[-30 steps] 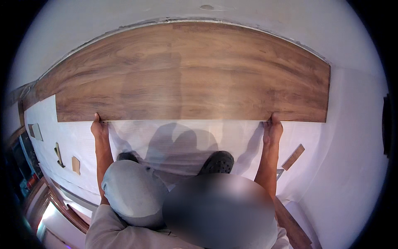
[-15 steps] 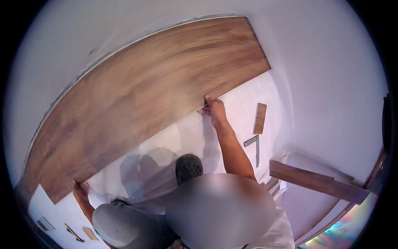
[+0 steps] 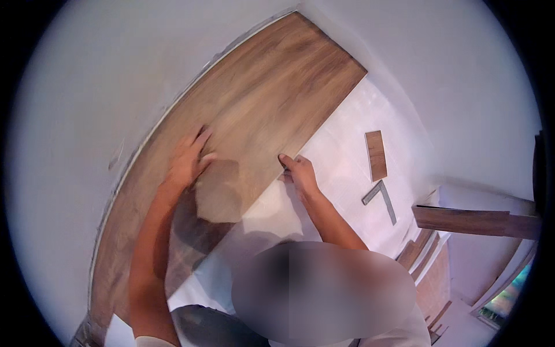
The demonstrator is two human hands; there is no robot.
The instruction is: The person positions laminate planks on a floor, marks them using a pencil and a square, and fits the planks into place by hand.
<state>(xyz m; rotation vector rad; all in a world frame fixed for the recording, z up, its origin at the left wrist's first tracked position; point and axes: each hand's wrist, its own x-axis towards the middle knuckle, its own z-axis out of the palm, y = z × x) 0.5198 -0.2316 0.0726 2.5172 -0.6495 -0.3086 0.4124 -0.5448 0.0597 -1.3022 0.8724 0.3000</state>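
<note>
Wood-grain planks [image 3: 272, 81] lie along the white wall, running from the lower left up to the corner at top. My left hand [image 3: 189, 151] rests on their upper surface with fingers spread, casting a shadow. My right hand [image 3: 295, 169] grips the open edge of a plank, thumb on top and fingers at the edge over the white sheet [image 3: 352, 121]. A short plank offcut [image 3: 376, 155] and a metal square [image 3: 381, 196] lie on the sheet to the right of my right hand.
The white wall [image 3: 98, 98] borders the planks at left and meets another wall at the upper corner. Long wood strips [image 3: 474, 221] sit at the right, with more boards [image 3: 416, 248] below them. A bright colourful patch shows at the lower right edge. Part of the lower view is blurred out.
The view has swung toward the right-hand corner. My left hand has left the plank's near edge and moved up onto its face. My right hand stays at the edge.
</note>
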